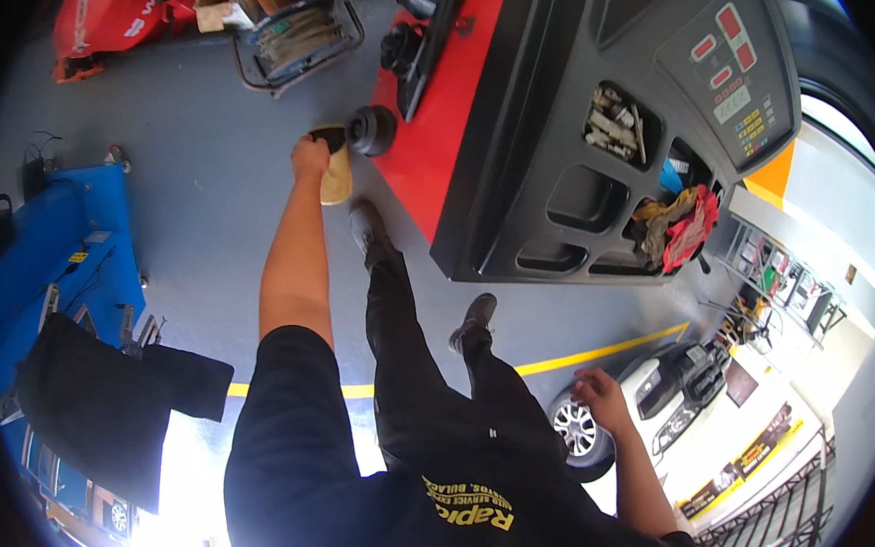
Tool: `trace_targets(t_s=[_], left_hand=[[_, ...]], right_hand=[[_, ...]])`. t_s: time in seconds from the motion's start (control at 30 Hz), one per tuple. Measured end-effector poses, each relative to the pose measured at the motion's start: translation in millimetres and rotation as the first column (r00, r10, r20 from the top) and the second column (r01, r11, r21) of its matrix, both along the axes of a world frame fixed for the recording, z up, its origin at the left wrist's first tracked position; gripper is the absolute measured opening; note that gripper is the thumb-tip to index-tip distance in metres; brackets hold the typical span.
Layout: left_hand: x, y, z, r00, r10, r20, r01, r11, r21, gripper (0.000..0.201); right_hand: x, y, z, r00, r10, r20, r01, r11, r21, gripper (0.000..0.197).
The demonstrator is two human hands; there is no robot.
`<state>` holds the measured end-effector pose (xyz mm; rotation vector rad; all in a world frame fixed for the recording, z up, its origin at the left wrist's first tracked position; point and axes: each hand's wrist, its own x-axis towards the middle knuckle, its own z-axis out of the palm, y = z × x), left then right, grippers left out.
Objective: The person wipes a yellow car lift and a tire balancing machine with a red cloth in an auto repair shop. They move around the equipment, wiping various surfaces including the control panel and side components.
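Note:
My left hand point(310, 158) reaches far forward, its fingers closed at the rim of a tan, open-topped container point(336, 187) with a dark inside. Right beside that container is a round black cone-like part point(372, 130) at the side of a red and black wheel balancer point(431, 169). Whether the container touches this part I cannot tell. My right hand point(606, 402) hangs low at my right side, fingers loosely bent and apart, with nothing in it.
The balancer's black top has moulded trays holding wheel weights point(615, 124) and crumpled rags point(677, 227), below a control panel point(732, 85). A cable reel point(298, 43) lies ahead on the grey floor. Blue equipment point(51, 267) stands left; a white car point(686, 409) is at right.

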<state>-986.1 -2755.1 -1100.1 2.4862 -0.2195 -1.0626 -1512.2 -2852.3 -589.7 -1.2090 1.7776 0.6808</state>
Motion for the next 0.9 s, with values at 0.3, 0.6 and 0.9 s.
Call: trace_targets(t_s=[0.3, 0.6, 0.9], left_hand=[[-98, 67, 103, 0.745, 0.21, -0.633, -0.42, 0.885, -0.201, 0.044], [-189, 79, 291, 0.697, 0.002, -0.717, -0.139, 0.981, -0.132, 0.039], [-259, 54, 442, 0.824, 0.126, -0.552, -0.336, 0.894, -0.297, 0.043]], right_hand=[[11, -38, -2, 0.949, 0.187, 0.252, -0.146, 0.974, -0.174, 0.031], [-82, -167, -34, 0.885, -0.084, 0.459, 0.363, 0.742, -0.564, 0.025], [-63, -232, -98, 0.93, 0.084, 0.357, 0.218, 0.657, -0.722, 0.035]])
